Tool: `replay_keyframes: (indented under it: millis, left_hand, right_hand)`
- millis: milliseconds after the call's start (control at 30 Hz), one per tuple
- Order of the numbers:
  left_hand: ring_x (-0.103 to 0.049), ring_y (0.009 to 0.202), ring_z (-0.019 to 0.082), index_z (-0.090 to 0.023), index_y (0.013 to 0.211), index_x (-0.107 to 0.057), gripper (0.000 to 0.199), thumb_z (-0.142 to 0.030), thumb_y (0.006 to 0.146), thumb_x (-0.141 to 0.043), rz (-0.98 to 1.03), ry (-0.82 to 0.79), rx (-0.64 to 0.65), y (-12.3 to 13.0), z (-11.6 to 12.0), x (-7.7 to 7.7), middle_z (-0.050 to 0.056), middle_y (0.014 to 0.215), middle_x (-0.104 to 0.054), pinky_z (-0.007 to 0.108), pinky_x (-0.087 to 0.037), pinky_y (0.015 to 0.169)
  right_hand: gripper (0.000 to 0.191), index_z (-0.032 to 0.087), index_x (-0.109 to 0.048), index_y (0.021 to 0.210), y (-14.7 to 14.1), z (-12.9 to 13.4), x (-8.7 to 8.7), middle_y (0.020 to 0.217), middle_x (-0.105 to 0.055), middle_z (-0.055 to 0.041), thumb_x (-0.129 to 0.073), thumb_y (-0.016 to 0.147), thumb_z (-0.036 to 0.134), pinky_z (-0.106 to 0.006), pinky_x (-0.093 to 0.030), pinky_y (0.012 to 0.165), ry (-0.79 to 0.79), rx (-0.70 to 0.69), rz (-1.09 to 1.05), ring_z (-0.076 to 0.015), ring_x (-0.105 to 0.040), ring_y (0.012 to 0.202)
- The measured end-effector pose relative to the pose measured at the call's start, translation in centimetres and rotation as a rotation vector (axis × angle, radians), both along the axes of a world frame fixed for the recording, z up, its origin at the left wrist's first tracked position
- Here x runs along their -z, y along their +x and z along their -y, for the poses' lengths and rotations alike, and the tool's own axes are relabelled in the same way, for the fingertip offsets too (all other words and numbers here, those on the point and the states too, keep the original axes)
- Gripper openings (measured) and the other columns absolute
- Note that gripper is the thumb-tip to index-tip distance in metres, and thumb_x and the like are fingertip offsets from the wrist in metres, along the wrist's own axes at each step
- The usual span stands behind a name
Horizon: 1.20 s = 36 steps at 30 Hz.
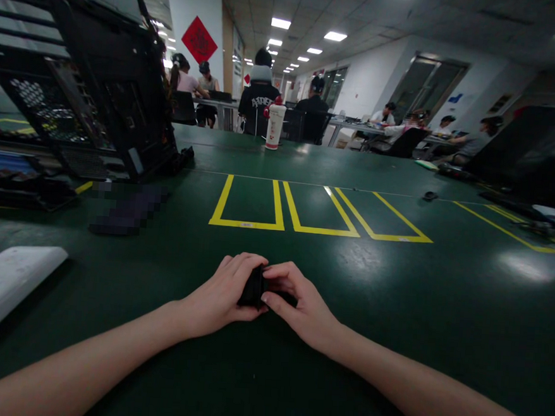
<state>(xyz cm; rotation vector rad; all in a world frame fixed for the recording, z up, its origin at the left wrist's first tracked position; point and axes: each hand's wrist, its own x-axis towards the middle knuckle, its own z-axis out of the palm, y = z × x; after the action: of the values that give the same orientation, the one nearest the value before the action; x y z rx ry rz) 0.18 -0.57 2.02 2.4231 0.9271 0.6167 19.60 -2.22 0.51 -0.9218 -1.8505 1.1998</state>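
Observation:
A small black box-like object [253, 287] sits between my two hands, low over the green table [256, 371]. My left hand [227, 287] is wrapped round its left side, thumb below and fingers over the top. From the other side, my right hand [302, 305] grips its right edge with thumb and fingertips, and a gap shows inside that curled hand. Much of the object is covered by my fingers, so its exact kind cannot be made out.
Yellow tape outlines [246, 225] lie ahead of my hands. An open black computer case [100, 94] stands at left, near a white object [11, 278]. A white cup [274, 125] stands at the far edge. Dark equipment [538, 150] is at right. Several people sit beyond.

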Motion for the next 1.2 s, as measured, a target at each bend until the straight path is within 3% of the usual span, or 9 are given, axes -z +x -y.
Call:
replay_keyframes:
  millis: [133,300,467,600,867,1033,1200]
  left_hand:
    - [-0.049,0.099,0.026,-0.027,0.122,-0.03,0.057,-0.018,0.077,-0.064,0.002,-0.015,0.004,-0.08,0.05,0.04,0.008,0.116,-0.047,0.041,-0.042,0.081]
    - [-0.049,0.1,0.026,-0.027,0.122,-0.028,0.062,-0.012,0.074,-0.064,-0.019,0.005,0.007,-0.08,0.05,0.27,0.007,0.118,-0.045,0.041,-0.042,0.082]
    - [-0.048,0.1,0.026,-0.027,0.122,-0.028,0.058,-0.016,0.077,-0.064,-0.02,0.013,0.022,0.0,0.0,-0.04,0.007,0.117,-0.046,0.041,-0.041,0.082]
    - [-0.048,0.101,0.027,-0.026,0.122,-0.028,0.059,-0.017,0.077,-0.064,-0.022,0.016,0.011,0.02,-0.03,0.13,0.008,0.118,-0.046,0.041,-0.042,0.083]
    - [-0.048,0.101,0.026,-0.025,0.122,-0.029,0.062,-0.012,0.073,-0.065,-0.034,0.031,0.008,0.03,-0.07,0.41,0.008,0.118,-0.046,0.04,-0.041,0.083]
    - [-0.047,0.1,0.026,-0.025,0.121,-0.029,0.058,-0.018,0.076,-0.065,-0.026,0.034,0.008,0.07,-0.04,0.13,0.008,0.116,-0.047,0.04,-0.041,0.083]
    - [-0.049,0.097,0.024,-0.025,0.121,-0.031,0.057,-0.019,0.076,-0.065,-0.013,0.021,-0.004,0.05,-0.07,0.38,0.007,0.115,-0.047,0.038,-0.042,0.08]
  right_hand:
    - [0.032,0.023,-0.044,0.114,-0.05,0.04,-0.57,0.11,-0.054,-0.0056,-0.055,0.084,0.02,-0.04,-0.048,0.091,-0.042,-0.01,0.043,-0.0191,-0.055,0.105]
    - [0.031,0.023,-0.047,0.108,0.13,0.0,-0.73,0.108,-0.051,-0.0034,-0.059,0.08,0.016,-0.039,-0.046,0.095,0.029,-0.056,0.044,-0.0176,-0.055,0.104]
    - [0.019,0.023,-0.048,0.102,-0.07,-0.13,-0.38,0.102,-0.056,-0.0018,-0.056,0.084,0.02,-0.037,-0.051,0.087,-0.035,-0.029,-0.017,-0.0165,-0.059,0.098]
    - [0.036,0.023,-0.043,0.114,-0.02,-0.07,-0.58,0.107,-0.056,-0.0039,-0.059,0.082,0.018,-0.038,-0.048,0.092,-0.044,0.012,0.025,-0.0174,-0.057,0.103]
    - [0.033,0.023,-0.046,0.11,0.29,0.18,-0.09,0.11,-0.05,-0.0038,-0.059,0.08,0.016,-0.04,-0.046,0.094,0.078,-0.042,0.042,-0.0181,-0.054,0.104]
    - [0.021,0.022,-0.047,0.106,0.1,0.11,0.15,0.105,-0.052,-0.004,-0.051,0.086,0.018,-0.037,-0.05,0.087,0.02,-0.02,-0.004,-0.0166,-0.057,0.097]
    - [0.03,0.022,-0.043,0.113,-0.09,0.15,-0.26,0.11,-0.052,-0.0059,-0.052,0.085,0.016,-0.038,-0.049,0.089,-0.03,-0.006,0.024,-0.0177,-0.057,0.1]
